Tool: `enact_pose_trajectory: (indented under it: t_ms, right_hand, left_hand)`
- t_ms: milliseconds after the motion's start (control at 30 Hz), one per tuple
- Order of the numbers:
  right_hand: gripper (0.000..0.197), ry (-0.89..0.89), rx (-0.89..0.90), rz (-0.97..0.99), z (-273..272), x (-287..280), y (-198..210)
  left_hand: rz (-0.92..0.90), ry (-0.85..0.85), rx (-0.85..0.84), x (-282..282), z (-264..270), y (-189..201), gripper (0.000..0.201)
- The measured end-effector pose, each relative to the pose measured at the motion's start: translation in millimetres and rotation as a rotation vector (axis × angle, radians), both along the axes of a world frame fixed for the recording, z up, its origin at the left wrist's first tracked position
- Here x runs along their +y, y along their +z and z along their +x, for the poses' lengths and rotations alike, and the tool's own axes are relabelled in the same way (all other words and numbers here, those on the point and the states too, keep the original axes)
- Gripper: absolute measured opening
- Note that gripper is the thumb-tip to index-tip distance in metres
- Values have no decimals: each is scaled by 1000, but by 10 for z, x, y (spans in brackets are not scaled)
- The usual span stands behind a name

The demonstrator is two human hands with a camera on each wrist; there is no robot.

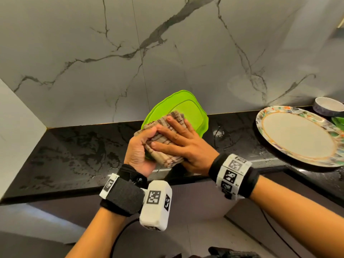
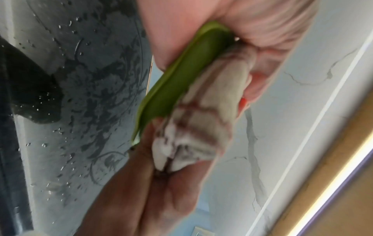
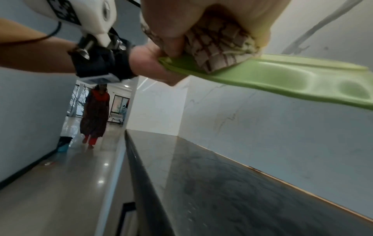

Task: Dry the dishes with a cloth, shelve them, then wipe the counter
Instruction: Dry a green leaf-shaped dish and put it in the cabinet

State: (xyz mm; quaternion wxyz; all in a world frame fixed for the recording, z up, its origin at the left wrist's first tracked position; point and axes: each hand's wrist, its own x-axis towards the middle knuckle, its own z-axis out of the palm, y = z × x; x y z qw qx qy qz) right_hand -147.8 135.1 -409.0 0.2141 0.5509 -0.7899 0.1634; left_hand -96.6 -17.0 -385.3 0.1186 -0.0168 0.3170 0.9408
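Observation:
A lime-green plate (image 1: 189,110) is held tilted above the black counter (image 1: 83,151). My left hand (image 1: 143,144) grips its near edge, thumb on top and fingers underneath. A folded beige cloth with brown stripes (image 1: 165,159) lies on the plate's face. My right hand (image 1: 178,135) presses it down with straight, spread fingers. The left wrist view shows the plate (image 2: 177,83) edge-on, the cloth (image 2: 201,127) against it and my left hand (image 2: 262,32) clamping both. In the right wrist view the cloth (image 3: 216,47) sits under my right hand (image 3: 175,24) on the plate (image 3: 282,78).
A large patterned plate (image 1: 297,138) lies on the counter at the right, with a small bowl (image 1: 327,107) and something green (image 1: 337,121) behind it. Water drops dot the counter. A marble wall (image 1: 167,53) backs it. A person (image 3: 95,111) stands in the corridor to the left.

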Motion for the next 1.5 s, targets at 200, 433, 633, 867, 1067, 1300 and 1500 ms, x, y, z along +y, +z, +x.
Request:
enact_pose_trajectory:
  t_ms: [200, 433, 633, 867, 1067, 1300, 1500]
  right_hand:
    - [43, -103, -36, -143, -220, 234, -113]
    - [63, -329, -741, -620, -414, 235, -28]
    - [64, -351, -776, -646, -379, -12, 341]
    - [31, -16, -830, -929, -392, 293, 772]
    - [42, -46, -778, -1183, -456, 647, 1005]
    - [72, 28, 14, -645, -334, 751, 1630]
    - [59, -163, 466, -697, -70, 604, 2544]
  left_hand:
    - [-168, 182, 78, 75, -5, 78, 101]
    - [-200, 166, 38, -39, 11, -35, 90]
    - [-328, 227, 111, -97, -49, 122, 86]
    - [-514, 359, 102, -289, -38, 368, 35]
    - [-505, 569, 169, -514, 19, 776, 23]
    - [-608, 614, 244, -474, 240, 1562, 43]
    - [-721, 748, 467, -476, 705, 2479, 29]
